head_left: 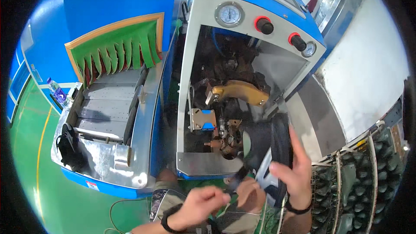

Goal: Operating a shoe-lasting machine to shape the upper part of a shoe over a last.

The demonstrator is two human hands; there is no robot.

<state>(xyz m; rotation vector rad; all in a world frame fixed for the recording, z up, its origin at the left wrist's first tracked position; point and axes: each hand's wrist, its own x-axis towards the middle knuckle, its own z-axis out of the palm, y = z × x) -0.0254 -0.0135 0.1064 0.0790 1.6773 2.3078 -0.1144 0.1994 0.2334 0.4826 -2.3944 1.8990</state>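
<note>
My right hand (297, 175) grips a black shoe (281, 143) with pale grey side panels, its thumb across the side and its fingers behind. The shoe is upended in front of the machine's lower right opening and partly blurred. Lower and to the left, my left hand (203, 206) is closed with thumb and fingers pinched together. A dark, smeared shape lies at its fingertips, beside the shoe; I cannot make out what it is. Ahead stands a machine (186, 82) with an open front, holding a curved yellow-tan block (240, 91) and a small metal plate (203, 119).
On the left, a conveyor (106, 104) runs out under a green strip curtain (117, 47). A black shoe (67, 147) and a bottle (56, 91) stand on its metal edge. Racks with several dark shoe lasts (351, 190) are at right. Gauges (229, 14) and knobs (264, 25) line the machine's top.
</note>
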